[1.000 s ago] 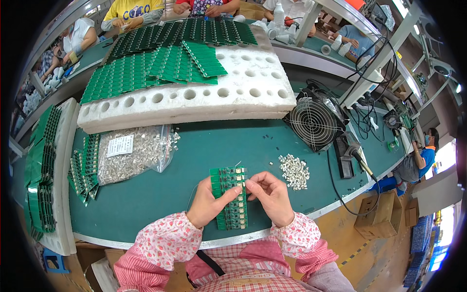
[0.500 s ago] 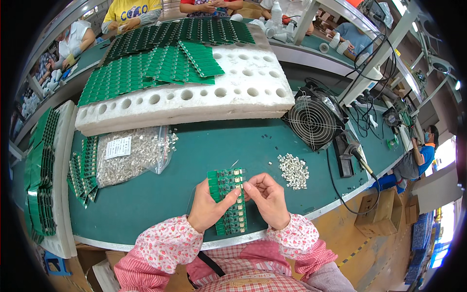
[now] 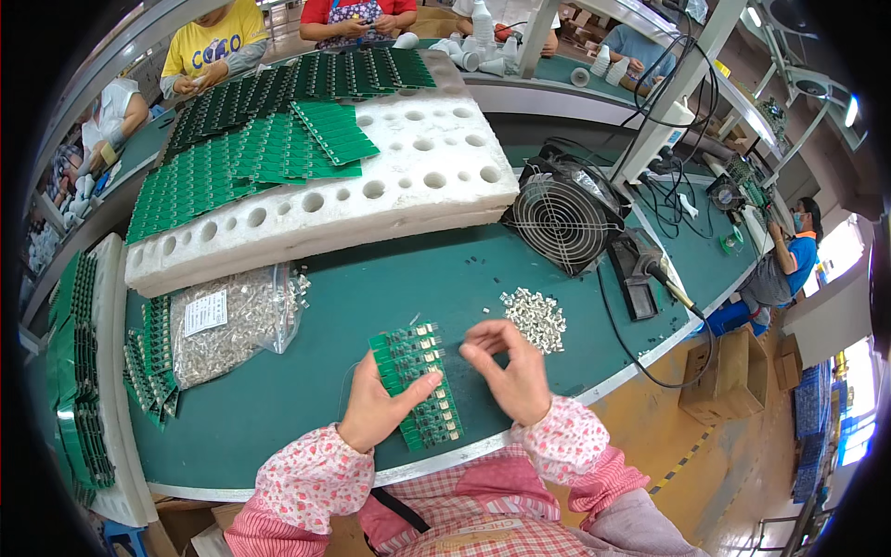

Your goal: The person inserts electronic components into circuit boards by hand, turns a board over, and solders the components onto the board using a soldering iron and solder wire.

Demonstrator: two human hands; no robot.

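A green panel of joined circuit boards (image 3: 405,364), with a row of small pale metal parts along its right side, is gripped by my left hand (image 3: 379,408), the thumb lying across its face. My right hand (image 3: 516,376) is off the panel, just right of it. Its thumb and fingers are curled together at the tips, and whatever they may pinch is too small to make out. Beyond that hand lies a heap of small silvery-white parts (image 3: 536,317). A thin wire shows beside my left hand.
A white foam slab (image 3: 390,200) bearing many green boards fills the back left. Below it lies a clear bag of small parts (image 3: 227,334). At right stand a fan (image 3: 561,223) and a soldering iron (image 3: 676,290) in its holder, with a trailing cable. Several people work beyond the table.
My right hand has come away from the panel, moving right toward the heap of parts. My left hand still holds the panel, now tilted slightly. The whole view has shifted a little.
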